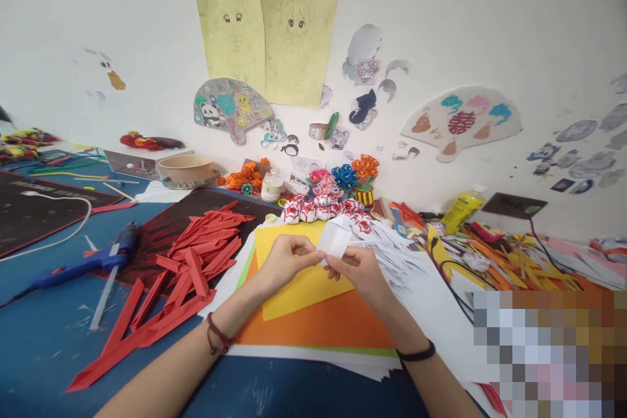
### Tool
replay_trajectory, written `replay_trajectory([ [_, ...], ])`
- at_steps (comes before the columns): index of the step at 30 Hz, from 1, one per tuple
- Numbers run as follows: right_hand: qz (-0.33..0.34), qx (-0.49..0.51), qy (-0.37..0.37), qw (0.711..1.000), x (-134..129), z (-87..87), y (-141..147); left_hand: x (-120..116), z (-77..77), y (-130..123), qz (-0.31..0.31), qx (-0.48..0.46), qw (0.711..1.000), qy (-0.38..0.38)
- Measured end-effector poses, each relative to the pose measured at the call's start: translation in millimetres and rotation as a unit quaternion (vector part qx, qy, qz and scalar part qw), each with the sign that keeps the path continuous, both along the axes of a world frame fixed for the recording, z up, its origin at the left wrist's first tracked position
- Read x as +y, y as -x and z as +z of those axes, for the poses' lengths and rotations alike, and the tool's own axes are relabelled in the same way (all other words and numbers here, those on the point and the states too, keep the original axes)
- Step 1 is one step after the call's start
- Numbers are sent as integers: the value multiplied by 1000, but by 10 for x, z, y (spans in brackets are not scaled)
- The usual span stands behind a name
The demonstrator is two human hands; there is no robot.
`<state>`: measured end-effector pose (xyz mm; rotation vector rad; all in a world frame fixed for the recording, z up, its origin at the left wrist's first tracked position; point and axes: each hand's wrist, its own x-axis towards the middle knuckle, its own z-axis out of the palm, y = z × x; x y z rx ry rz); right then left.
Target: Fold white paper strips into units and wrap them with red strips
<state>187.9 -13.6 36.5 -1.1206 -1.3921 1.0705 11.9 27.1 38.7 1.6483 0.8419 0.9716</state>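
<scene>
Between my two hands is a small piece of white paper [336, 237], raised over the sheets and partly folded as far as I can see. The fingers of my left hand [292, 258] pinch its lower left edge. My right hand [360, 272] grips the lower right side, thumb and fingers pressed together. Beneath them lies a yellow sheet [298, 290] on top of an orange sheet [313, 330], with white and green paper under that. Thin white paper strips [396, 255] are spread just right of my right hand.
Red folded paper strips [196, 268] pile up at left, near a blue glue gun [85, 268] with a glue stick. Paper flowers [343, 176], red-and-white folded pieces [306, 210] and a small bottle [271, 186] stand behind. Orange and yellow strips [519, 255], a yellow bottle [460, 209] and cables lie right.
</scene>
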Motion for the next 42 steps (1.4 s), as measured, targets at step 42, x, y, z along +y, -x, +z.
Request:
replay_trajectory([
  [42, -41, 26, -10, 999, 78, 8, -107, -52, 51, 8, -38, 121, 985, -116],
])
